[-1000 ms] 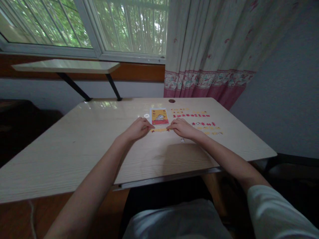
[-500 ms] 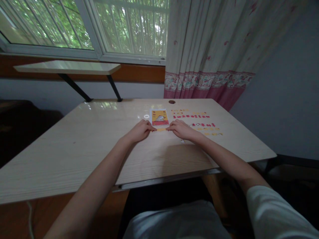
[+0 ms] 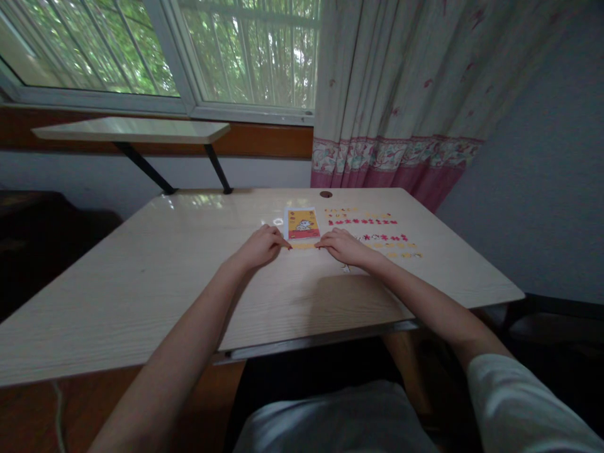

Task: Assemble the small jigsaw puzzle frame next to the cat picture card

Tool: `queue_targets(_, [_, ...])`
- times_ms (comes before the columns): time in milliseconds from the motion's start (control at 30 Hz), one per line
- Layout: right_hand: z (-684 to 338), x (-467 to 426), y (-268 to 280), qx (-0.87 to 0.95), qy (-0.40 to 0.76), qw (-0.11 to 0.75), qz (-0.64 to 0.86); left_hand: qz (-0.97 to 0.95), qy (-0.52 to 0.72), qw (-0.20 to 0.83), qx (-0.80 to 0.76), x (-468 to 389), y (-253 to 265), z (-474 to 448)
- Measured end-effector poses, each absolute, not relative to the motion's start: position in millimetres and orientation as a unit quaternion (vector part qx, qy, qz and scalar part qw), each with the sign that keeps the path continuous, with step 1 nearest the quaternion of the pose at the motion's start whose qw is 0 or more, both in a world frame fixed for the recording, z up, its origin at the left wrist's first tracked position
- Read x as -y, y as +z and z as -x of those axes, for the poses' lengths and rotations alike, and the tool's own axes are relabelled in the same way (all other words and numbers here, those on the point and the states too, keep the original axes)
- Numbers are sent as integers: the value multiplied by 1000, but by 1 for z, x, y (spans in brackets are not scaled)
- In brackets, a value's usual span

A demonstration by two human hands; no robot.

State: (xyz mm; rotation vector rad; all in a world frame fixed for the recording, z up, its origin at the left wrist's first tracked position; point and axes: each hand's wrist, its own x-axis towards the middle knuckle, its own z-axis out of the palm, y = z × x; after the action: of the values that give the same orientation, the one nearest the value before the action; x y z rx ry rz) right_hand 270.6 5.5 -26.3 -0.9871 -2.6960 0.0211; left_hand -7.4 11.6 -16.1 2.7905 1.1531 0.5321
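A narrow row of yellow jigsaw puzzle pieces (image 3: 302, 246) lies on the desk just below a small picture card (image 3: 302, 234) with a white animal on yellow and red. At the row's left end, my left hand (image 3: 264, 245) presses with its fingertips, the other fingers curled in. My right hand (image 3: 343, 245) is closed at the right end, its fingertips on the last piece there. The undersides of both hands are hidden. To the right, several loose red pieces (image 3: 363, 221) and yellow pieces (image 3: 401, 246) lie in rows, some partly behind my right hand.
The pale wooden desk (image 3: 189, 277) reaches to the wall under the window. A raised shelf (image 3: 136, 130) on black legs stands at the back left. A cable hole (image 3: 326, 194) sits at the back edge. One white piece (image 3: 346, 268) lies below my right wrist. A curtain (image 3: 377, 94) hangs behind.
My left fingertips have slid a little left along the yellow row, so more of it shows. My right hand has stayed almost still.
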Motion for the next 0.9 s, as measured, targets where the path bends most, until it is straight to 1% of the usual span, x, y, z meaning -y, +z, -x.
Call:
queue_targets(367, [-271, -4, -25, 927, -12, 127, 353, -908, 167, 30, -382, -11, -15, 7])
queue_targets(900, [-270, -2, -22, 928, -2, 135, 348, -908, 161, 33, -386, -11, -15, 7])
